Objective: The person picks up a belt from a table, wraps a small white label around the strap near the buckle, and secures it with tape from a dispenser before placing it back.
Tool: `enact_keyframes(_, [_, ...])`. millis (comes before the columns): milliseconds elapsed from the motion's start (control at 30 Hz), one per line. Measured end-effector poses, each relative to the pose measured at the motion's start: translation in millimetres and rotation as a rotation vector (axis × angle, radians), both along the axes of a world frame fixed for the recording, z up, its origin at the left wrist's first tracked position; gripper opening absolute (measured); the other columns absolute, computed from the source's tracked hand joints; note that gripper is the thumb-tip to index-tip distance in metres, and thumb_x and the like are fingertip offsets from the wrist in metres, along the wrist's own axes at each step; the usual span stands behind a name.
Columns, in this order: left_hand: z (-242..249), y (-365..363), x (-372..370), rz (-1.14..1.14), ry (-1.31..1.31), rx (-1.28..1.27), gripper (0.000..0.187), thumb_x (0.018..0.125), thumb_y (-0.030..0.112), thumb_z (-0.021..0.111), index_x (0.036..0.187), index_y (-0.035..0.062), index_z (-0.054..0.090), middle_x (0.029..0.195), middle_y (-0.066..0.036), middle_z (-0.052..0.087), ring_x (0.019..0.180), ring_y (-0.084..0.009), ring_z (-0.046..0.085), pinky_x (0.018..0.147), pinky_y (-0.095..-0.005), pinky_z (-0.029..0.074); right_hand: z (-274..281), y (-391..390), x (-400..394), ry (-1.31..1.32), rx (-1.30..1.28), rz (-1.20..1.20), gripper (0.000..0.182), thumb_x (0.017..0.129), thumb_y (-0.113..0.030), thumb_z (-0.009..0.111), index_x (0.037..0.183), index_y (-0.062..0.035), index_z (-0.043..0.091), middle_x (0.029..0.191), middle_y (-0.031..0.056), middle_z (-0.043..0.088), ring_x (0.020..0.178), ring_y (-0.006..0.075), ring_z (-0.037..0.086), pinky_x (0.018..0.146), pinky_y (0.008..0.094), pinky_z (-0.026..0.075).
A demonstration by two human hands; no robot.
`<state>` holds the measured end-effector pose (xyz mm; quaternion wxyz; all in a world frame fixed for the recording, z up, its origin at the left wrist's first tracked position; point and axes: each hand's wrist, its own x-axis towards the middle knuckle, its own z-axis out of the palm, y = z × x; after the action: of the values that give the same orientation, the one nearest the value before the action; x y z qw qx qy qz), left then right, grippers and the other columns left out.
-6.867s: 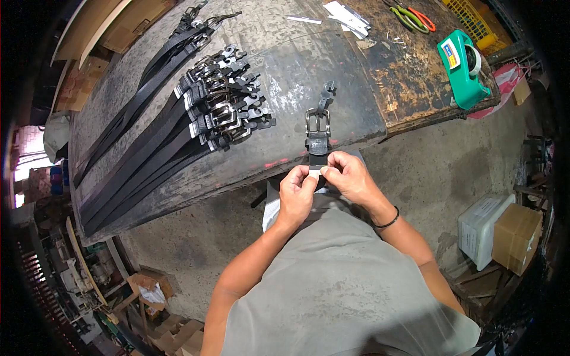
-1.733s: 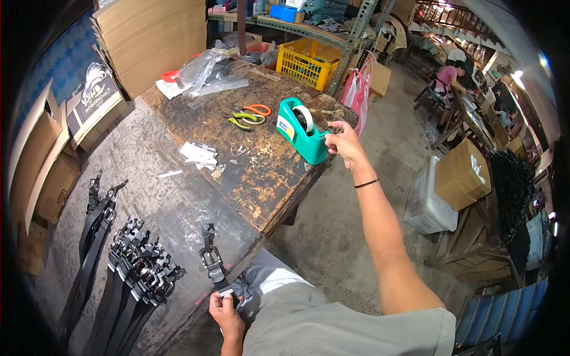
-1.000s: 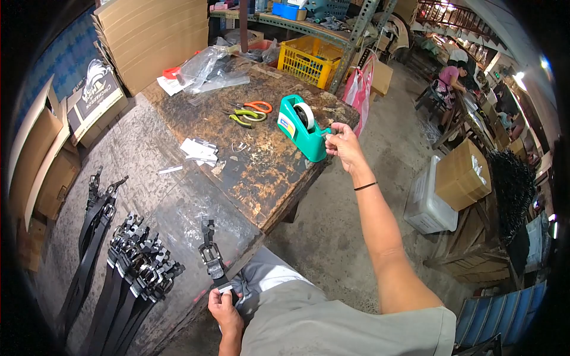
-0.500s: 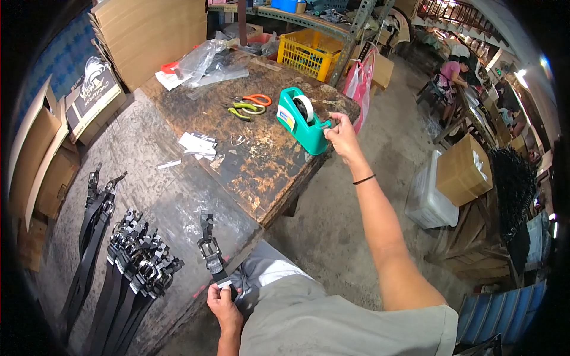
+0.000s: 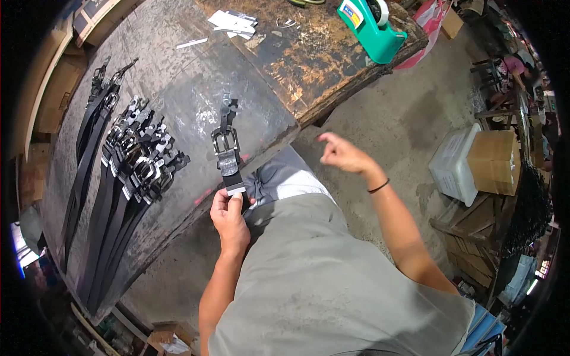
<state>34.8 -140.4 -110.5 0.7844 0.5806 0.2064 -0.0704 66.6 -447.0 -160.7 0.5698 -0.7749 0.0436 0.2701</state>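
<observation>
My left hand (image 5: pixel 231 222) is closed on a black belt (image 5: pixel 232 181) at the table's near edge. A small white paper strip (image 5: pixel 236 191) lies across the strap under my thumb. The metal buckle (image 5: pixel 225 141) points away from me over the tabletop. My right hand (image 5: pixel 347 155) hangs in the air to the right of the belt, over the floor, its fingers curled and thumb near the index finger. Anything between those fingertips is too small to make out. A green tape dispenser (image 5: pixel 380 37) stands on the table's far right corner.
Several black belts with buckles (image 5: pixel 139 151) lie in a bundle on the left, beside a smaller bundle (image 5: pixel 95 118). White paper strips (image 5: pixel 233 24) rest on the wooden board (image 5: pixel 314 65). A carton (image 5: pixel 493 160) and a plastic bin (image 5: pixel 454 166) stand right; a person (image 5: pixel 512 66) sits beyond.
My right hand has left the tape dispenser and come back toward the belt. My left hand still holds the belt and paper strip. The view has tilted down.
</observation>
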Motion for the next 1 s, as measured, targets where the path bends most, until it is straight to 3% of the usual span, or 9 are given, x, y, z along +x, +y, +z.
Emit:
enact_keyframes(167, [2.4, -0.6, 0.5, -0.012, -0.016, -0.008, 0.008, 0.086, 0.005, 0.055, 0.091, -0.0006, 0.052, 0.082, -0.007, 0.057, 0.068, -0.0150, 0.057, 0.068, -0.0299, 0.050, -10.6, 44.4, -1.5, 0.114, 0.152, 0.188, 0.044, 0.080, -0.009, 0.059, 0.121, 0.0012, 0.047, 0.076, 0.0012, 0.056, 0.072, 0.0103, 0.053, 0.066, 0.0271, 0.044])
enact_keyframes(233, [2.3, -1.8, 0.8, -0.016, 0.002, 0.025, 0.005, 0.086, 0.005, 0.053, 0.089, 0.0023, 0.052, 0.078, -0.007, 0.056, 0.069, -0.0149, 0.055, 0.067, -0.0305, 0.049, -6.6, 50.4, 0.9, -0.001, -0.144, 0.317, 0.043, 0.077, -0.011, 0.058, 0.117, 0.0008, 0.050, 0.080, 0.0125, 0.060, 0.076, 0.0238, 0.060, 0.070, 0.0330, 0.047])
enact_keyframes(267, [2.2, -2.0, 0.7, -0.010, -0.004, 0.016, 0.005, 0.086, 0.005, 0.053, 0.089, 0.0024, 0.052, 0.079, -0.006, 0.056, 0.069, -0.0146, 0.055, 0.066, -0.0307, 0.050, -3.1, 52.8, 2.0, 0.000, -0.143, 0.318, 0.043, 0.077, -0.011, 0.058, 0.117, 0.0008, 0.050, 0.080, 0.0125, 0.060, 0.076, 0.0238, 0.060, 0.070, 0.0330, 0.047])
enact_keyframes(333, [3.0, -3.0, 0.6, -0.002, -0.008, 0.006, 0.005, 0.086, 0.005, 0.053, 0.090, 0.0024, 0.053, 0.079, -0.006, 0.057, 0.069, -0.0143, 0.055, 0.066, -0.0309, 0.050, 2.9, 56.2, 3.7, -0.053, -0.285, 0.360, 0.040, 0.075, -0.011, 0.056, 0.113, 0.0003, 0.051, 0.093, 0.0227, 0.063, 0.090, 0.0357, 0.062, 0.076, 0.0415, 0.048])
enact_keyframes(467, [4.5, -3.1, 0.9, -0.011, -0.016, 0.016, 0.005, 0.086, 0.005, 0.053, 0.090, 0.0026, 0.053, 0.080, -0.005, 0.057, 0.070, -0.0133, 0.055, 0.066, -0.0312, 0.051, -8.6, 60.2, -2.3, -0.147, -0.469, 0.399, 0.044, 0.076, -0.017, 0.059, 0.116, -0.0023, 0.050, 0.081, 0.0229, 0.062, 0.080, 0.0391, 0.061, 0.070, 0.0448, 0.047])
enact_keyframes(533, [3.9, -2.9, 0.7, -0.024, -0.017, 0.017, 0.005, 0.086, 0.006, 0.053, 0.090, 0.0027, 0.053, 0.080, -0.005, 0.057, 0.070, -0.0130, 0.055, 0.066, -0.0312, 0.051, 14.9, 70.0, -0.5, -0.138, -0.648, 0.413, 0.030, 0.077, -0.014, 0.059, 0.102, -0.0002, 0.051, 0.089, 0.0252, 0.064, 0.088, 0.0419, 0.061, 0.076, 0.0478, 0.048])
enact_keyframes(633, [3.2, -2.3, 0.8, -0.020, -0.021, 0.020, 0.005, 0.086, 0.006, 0.053, 0.090, 0.0027, 0.053, 0.080, -0.005, 0.057, 0.071, -0.0130, 0.055, 0.066, -0.0310, 0.051, 17.7, 71.7, -6.6, -0.233, -0.700, 0.348, 0.034, 0.078, -0.021, 0.065, 0.100, 0.0000, 0.051, 0.086, 0.0252, 0.064, 0.086, 0.0426, 0.062, 0.074, 0.0492, 0.049])
enact_keyframes(733, [1.8, -1.2, 0.5, -0.014, -0.017, 0.010, 0.005, 0.086, 0.006, 0.054, 0.090, 0.0024, 0.053, 0.081, -0.005, 0.057, 0.071, -0.0129, 0.056, 0.066, -0.0308, 0.051, 19.0, 70.7, -5.7, -0.149, -0.695, 0.323, 0.040, 0.077, -0.027, 0.068, 0.100, 0.0006, 0.051, 0.087, 0.0256, 0.064, 0.087, 0.0426, 0.062, 0.074, 0.0496, 0.049])
enact_keyframes(1000, [-1.7, 0.0, 0.1, -0.023, -0.037, -0.009, 0.007, 0.086, 0.006, 0.055, 0.091, 0.0019, 0.053, 0.084, -0.005, 0.057, 0.070, -0.0134, 0.056, 0.066, -0.0303, 0.051, 22.1, 63.6, -5.6, -0.139, -0.688, 0.291, 0.042, 0.078, -0.027, 0.066, 0.106, 0.0010, 0.052, 0.088, 0.0277, 0.063, 0.089, 0.0438, 0.060, 0.075, 0.0492, 0.047])
